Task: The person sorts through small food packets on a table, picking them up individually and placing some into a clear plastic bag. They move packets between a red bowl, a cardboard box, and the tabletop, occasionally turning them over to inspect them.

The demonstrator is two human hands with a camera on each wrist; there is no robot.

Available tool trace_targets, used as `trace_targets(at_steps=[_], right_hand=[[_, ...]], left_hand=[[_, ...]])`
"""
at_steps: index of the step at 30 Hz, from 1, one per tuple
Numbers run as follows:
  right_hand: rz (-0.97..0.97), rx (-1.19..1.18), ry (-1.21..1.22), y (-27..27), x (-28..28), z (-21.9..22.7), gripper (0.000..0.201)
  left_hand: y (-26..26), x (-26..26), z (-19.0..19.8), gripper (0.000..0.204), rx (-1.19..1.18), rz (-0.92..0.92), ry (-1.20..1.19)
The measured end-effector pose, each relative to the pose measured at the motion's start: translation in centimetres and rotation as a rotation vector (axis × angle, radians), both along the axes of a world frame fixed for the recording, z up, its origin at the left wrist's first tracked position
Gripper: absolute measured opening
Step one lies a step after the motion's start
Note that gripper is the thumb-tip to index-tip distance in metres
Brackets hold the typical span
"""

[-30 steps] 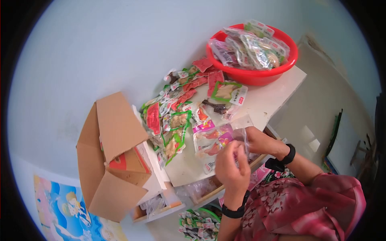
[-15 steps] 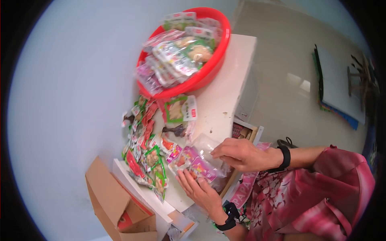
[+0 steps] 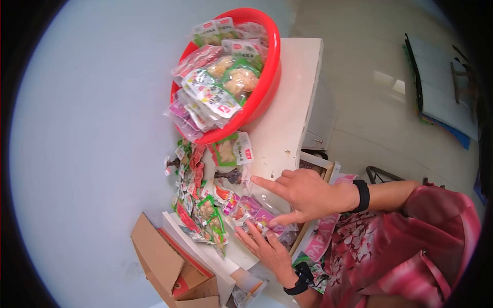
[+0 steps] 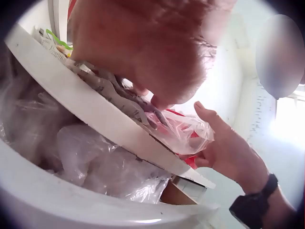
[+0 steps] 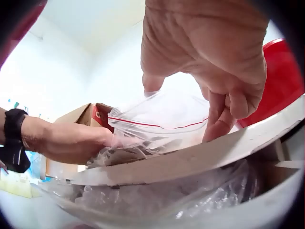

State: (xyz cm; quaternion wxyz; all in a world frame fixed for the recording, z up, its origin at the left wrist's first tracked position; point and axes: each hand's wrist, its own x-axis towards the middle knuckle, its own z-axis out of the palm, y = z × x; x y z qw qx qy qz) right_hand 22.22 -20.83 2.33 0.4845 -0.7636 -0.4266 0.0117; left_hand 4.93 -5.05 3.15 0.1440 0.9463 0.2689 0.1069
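Note:
A clear zip bag with a red seal line lies on the white table, pink-and-purple food packets inside it. My left hand rests on the bag's lower end with its fingers straight. Over the bag's open end is my right hand, thumb and index finger stretched wide apart. In the right wrist view its thumb and fingertips stand at both sides of the bag's mouth. Beside the bag lie a dark vacuum-packed piece and a green-edged packet.
A red basin heaped with bagged packets stands at the table's far end. Loose packets pile along the wall. A cardboard box sits at the near end. Below the tabletop, an open drawer holds clear plastic bags.
The hands have parted from their close grip at the bag; the left has flattened onto it, and the right has spread its thumb and index finger. The head view has turned.

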Motion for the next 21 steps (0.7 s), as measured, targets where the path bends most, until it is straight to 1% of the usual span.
trace_targets(at_steps=[3, 6, 9, 10, 12, 16, 19, 21], right_hand=[[0.016, 0.026, 0.001, 1.9, -0.9, -0.1, 0.090], [0.035, -0.042, 0.133, 3.8, -1.3, -0.5, 0.078], [0.048, 0.078, 0.190, 4.9, -1.7, -1.0, 0.074], [0.045, 0.059, 0.210, 5.1, -1.8, -0.8, 0.074], [0.059, 0.141, 0.157, 5.6, -1.7, -0.3, 0.076], [0.088, 0.321, 0.007, 7.9, -1.9, 1.6, 0.080], [0.202, 0.309, -0.128, 10.0, -2.0, 3.3, 0.080], [0.272, 0.280, -0.235, 10.9, -2.4, 5.6, 0.080]], left_hand=[[-0.3, -0.2, -0.7, 0.065, 0.012, 0.012, -0.055], [-0.5, -0.3, -1.0, 0.064, 0.056, 0.008, -0.107], [-0.4, -0.3, -2.1, 0.064, 0.136, 0.011, -0.153], [-0.3, -0.3, -2.4, 0.063, 0.158, 0.019, -0.166], [-0.5, -0.3, -2.8, 0.062, 0.204, 0.036, -0.204], [-0.7, -0.7, -3.8, 0.064, 0.119, 0.084, -0.334], [-0.2, -1.3, -4.2, 0.064, 0.023, 0.056, -0.508], [-0.2, -1.4, -3.3, 0.066, -0.102, 0.066, -0.593]])
